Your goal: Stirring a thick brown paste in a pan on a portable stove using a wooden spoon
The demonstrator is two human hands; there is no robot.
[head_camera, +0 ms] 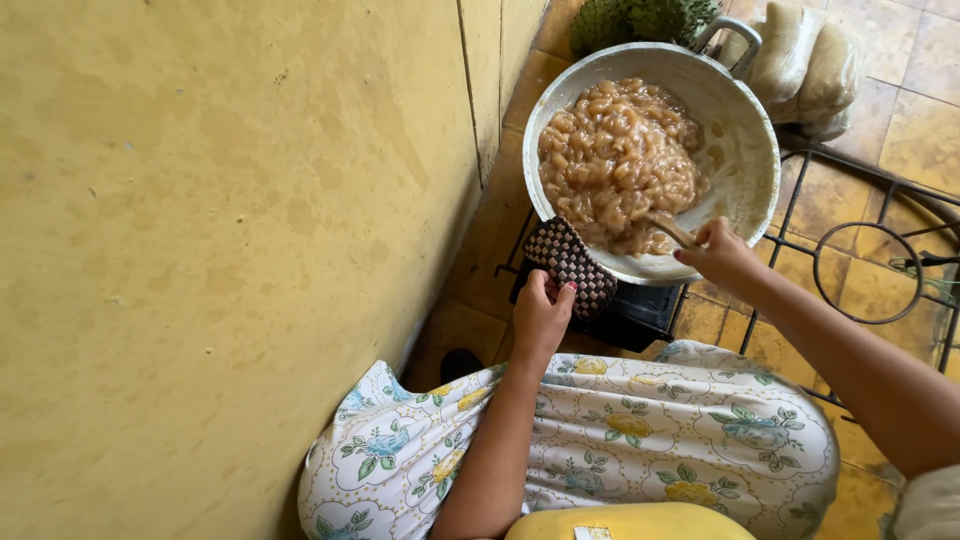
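Observation:
A big grey metal pan (745, 150) holds a thick brown lumpy mixture (618, 160). My left hand (541, 312) grips a brown and white checked pot holder (570, 262) pressed against the pan's near rim. My right hand (722, 257) is closed on the handle of a wooden spoon (668, 228), whose tip is sunk in the mixture. The pan sits on a dark burner (630, 310) low by the floor.
A yellow wall (220, 250) fills the left side, close to the pan. A black metal grate with a ring (868, 272) lies on the tiled floor at right. Green spiky fruits (640, 18) and pale filled bags (805, 60) lie behind the pan. My floral skirt (620, 440) is below.

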